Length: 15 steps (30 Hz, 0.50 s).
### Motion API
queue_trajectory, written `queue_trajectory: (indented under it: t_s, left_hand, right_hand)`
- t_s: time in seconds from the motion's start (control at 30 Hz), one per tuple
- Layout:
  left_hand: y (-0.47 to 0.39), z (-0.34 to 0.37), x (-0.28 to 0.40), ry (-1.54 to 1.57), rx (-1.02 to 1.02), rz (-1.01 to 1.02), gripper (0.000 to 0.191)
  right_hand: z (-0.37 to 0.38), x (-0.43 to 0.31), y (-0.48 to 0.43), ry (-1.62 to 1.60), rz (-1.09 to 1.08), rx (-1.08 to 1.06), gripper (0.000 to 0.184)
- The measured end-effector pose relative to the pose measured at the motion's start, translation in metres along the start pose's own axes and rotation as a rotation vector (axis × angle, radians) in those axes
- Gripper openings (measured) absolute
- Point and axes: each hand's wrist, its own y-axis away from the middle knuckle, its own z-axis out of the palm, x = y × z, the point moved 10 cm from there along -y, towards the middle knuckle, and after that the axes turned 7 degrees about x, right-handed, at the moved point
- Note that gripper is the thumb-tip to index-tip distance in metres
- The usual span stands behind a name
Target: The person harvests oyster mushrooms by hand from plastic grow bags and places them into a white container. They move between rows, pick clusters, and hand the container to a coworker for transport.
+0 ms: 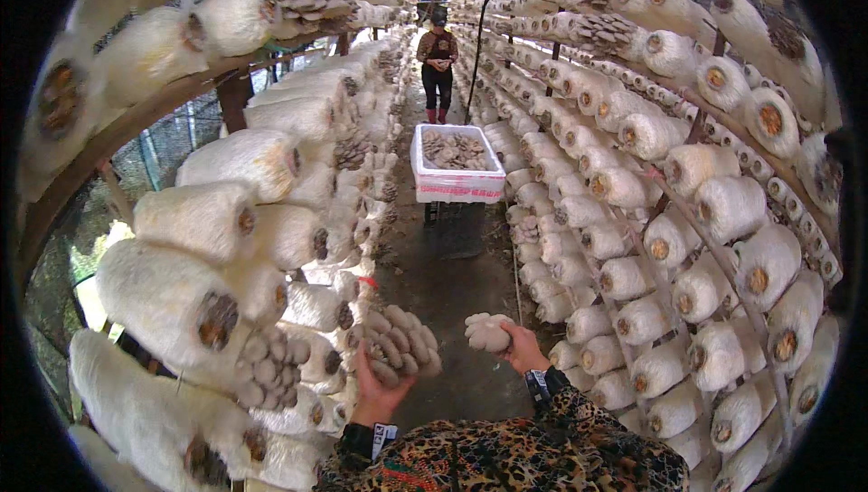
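Note:
My left hand [381,387] holds a large cluster of grey-brown oyster mushrooms [400,345] from below, beside the left stack of bags. In my right hand [524,348], over the aisle, is a smaller, paler mushroom cluster [487,332]. Both hands are apart from each other. Left of my left hand, another oyster mushroom cluster [270,364] grows from the end of a white growing bag. Farther up the aisle stands a white foam box [460,183] with many picked mushrooms [456,150] inside, raised on a dark support [453,221].
White mushroom growing bags [183,299] are stacked along the left, and more bags [624,278] line the right on racks with slanting poles [729,261]. A narrow dark aisle floor [441,282] runs between them. Beyond the box another person [438,65] in red boots stands in the aisle.

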Motion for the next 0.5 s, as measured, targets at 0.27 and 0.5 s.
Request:
queue_trajectory:
  t_s: [0.27, 0.5]
  left_hand:
    - [-0.148, -0.001, 0.057, 0.232, 0.147, 0.112, 0.046]
    - [-0.249, 0.039, 0.087, 0.050, 0.149, 0.363, 0.051]
  right_hand:
    - [0.044, -0.112, -0.190, 0.047, -0.214, -0.064, 0.041]
    - [0.069, -0.202, -0.339, -0.104, -0.118, -0.123, 0.038]
